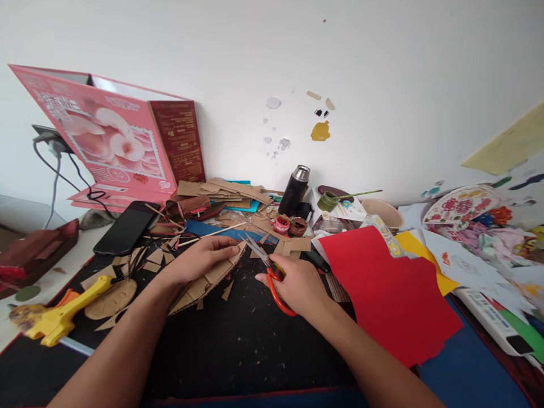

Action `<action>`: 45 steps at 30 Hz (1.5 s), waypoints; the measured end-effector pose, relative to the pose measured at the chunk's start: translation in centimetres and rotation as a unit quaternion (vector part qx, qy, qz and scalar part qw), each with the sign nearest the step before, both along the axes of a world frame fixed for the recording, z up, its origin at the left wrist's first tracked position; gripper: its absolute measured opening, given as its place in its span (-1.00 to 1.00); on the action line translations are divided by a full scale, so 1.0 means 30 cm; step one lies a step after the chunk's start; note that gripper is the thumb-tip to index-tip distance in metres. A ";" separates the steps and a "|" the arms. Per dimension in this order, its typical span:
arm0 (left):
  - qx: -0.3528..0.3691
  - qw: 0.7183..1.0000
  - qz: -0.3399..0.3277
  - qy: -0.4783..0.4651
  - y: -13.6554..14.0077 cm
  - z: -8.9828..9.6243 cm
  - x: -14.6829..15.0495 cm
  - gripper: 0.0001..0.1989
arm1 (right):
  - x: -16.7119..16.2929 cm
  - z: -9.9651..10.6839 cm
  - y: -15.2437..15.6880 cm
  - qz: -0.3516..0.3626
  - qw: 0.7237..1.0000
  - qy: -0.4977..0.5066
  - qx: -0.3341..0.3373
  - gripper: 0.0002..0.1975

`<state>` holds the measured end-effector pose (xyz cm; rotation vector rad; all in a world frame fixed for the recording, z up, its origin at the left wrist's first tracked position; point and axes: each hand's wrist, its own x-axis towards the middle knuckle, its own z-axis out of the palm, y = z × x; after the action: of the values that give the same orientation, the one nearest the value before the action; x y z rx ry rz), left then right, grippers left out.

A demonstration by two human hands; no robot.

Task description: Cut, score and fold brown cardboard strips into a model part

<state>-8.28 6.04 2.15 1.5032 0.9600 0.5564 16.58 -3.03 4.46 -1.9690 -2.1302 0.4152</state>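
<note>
My left hand (203, 256) grips a long, leaf-shaped piece of cardboard (204, 288) by its upper edge, thumb on top. The piece lies at a slant over the black mat (250, 351), and part of it is hidden under the hand and forearm. In my right hand (297, 280) is a pair of scissors (278, 294) with orange handles. Their blades are a little apart and point up and left, close to the cardboard's right tip. Whether they touch it I cannot tell. Small cardboard offcuts (228, 290) lie below the piece.
On the left are a yellow glue gun (68, 317), a black phone (126, 228) and a pink box (123, 147). A black flask (294, 191), paint jars (281, 224) and cardboard scraps (225, 190) stand or lie at the back. Red paper (386, 294) covers the right side.
</note>
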 end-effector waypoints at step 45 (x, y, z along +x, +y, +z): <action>0.050 0.997 -0.016 0.050 -0.012 0.026 0.006 -0.45 | -0.001 0.012 -0.011 0.006 1.000 -0.019 -0.002 -0.65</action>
<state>-8.11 5.68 2.94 1.6468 0.9941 0.5172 16.55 -3.38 4.83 -1.9825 -2.1667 0.3860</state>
